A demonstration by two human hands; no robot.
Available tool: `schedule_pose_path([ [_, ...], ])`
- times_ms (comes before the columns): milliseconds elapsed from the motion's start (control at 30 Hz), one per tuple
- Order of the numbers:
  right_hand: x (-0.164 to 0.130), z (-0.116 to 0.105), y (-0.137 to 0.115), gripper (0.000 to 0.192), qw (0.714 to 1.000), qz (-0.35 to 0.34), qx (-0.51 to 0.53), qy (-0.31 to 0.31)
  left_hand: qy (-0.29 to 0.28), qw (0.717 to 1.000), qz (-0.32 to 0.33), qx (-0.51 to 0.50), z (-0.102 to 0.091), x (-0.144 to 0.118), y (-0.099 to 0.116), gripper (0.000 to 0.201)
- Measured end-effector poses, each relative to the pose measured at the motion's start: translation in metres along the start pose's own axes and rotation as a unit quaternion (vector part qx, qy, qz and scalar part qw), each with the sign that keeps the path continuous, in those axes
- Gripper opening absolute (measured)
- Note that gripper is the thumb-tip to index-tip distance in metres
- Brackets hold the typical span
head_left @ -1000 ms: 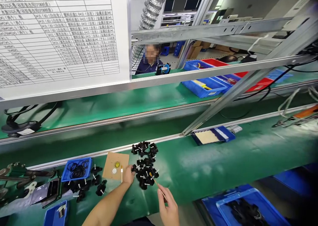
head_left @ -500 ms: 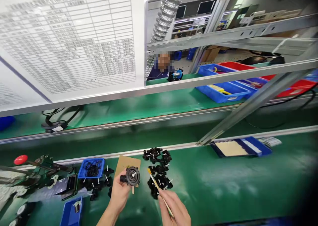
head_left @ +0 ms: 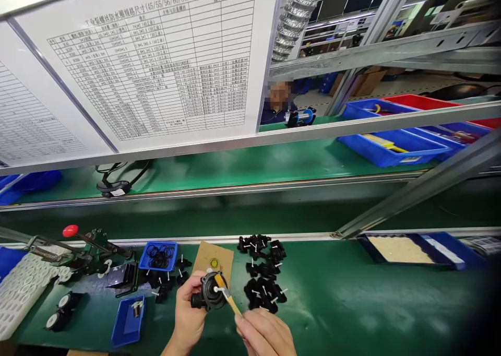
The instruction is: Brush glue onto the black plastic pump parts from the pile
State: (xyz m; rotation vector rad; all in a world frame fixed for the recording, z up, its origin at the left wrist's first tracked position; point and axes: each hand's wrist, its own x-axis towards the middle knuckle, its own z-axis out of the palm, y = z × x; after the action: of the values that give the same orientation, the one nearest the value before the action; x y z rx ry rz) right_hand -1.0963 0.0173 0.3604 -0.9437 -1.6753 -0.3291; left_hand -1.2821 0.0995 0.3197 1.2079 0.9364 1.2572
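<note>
The left hand [head_left: 190,317] comes up from below, its fingers wrapped around a round black part [head_left: 211,292] held just above the green surface [head_left: 352,304]. The part's open face looks up. The right hand [head_left: 264,332] pinches a thin brush [head_left: 226,295]; it slants up and left, its tip touching the part's middle

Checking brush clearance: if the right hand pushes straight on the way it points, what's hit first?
Likely the black pump part in the left hand. The right hand aims its brush up-left; the tip looks already at the part's face, though depth is unclear.
</note>
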Motion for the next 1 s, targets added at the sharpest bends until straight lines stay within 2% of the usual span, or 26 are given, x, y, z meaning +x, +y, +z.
schedule_pose_path([
  [100,0.004,-0.003,-0.003,0.026,1.0,-0.012,-0.007,-0.006,0.008,1.0,0.012,-0.008,-0.003,-0.005,-0.009,0.027],
  [233,0.008,-0.009,-0.006,0.024,1.0,-0.01,-0.016,-0.006,0.01,0.999,0.024,-0.024,-0.006,-0.008,-0.017,0.025],
  [400,0.012,-0.017,-0.009,0.018,1.0,-0.017,-0.008,-0.002,0.0,0.999,0.044,-0.028,-0.003,-0.009,-0.007,0.029],
  [500,0.015,-0.02,-0.011,0.019,0.999,-0.024,-0.006,-0.021,0.011,0.999,0.028,-0.038,0.0,-0.012,-0.001,0.035],
  [600,0.019,-0.023,-0.013,0.018,0.999,-0.025,-0.014,-0.025,0.016,0.997,0.004,-0.073,0.0,-0.015,-0.004,0.044],
  [833,0.022,-0.027,-0.015,0.02,0.999,-0.035,-0.006,-0.038,-0.073,0.988,-0.019,-0.131,-0.009,-0.018,-0.021,0.031],
  [1000,0.021,-0.027,-0.013,0.019,0.997,-0.047,0.007,-0.056,-0.12,0.978,-0.06,-0.157,-0.002,-0.013,0.0,0.036],
])
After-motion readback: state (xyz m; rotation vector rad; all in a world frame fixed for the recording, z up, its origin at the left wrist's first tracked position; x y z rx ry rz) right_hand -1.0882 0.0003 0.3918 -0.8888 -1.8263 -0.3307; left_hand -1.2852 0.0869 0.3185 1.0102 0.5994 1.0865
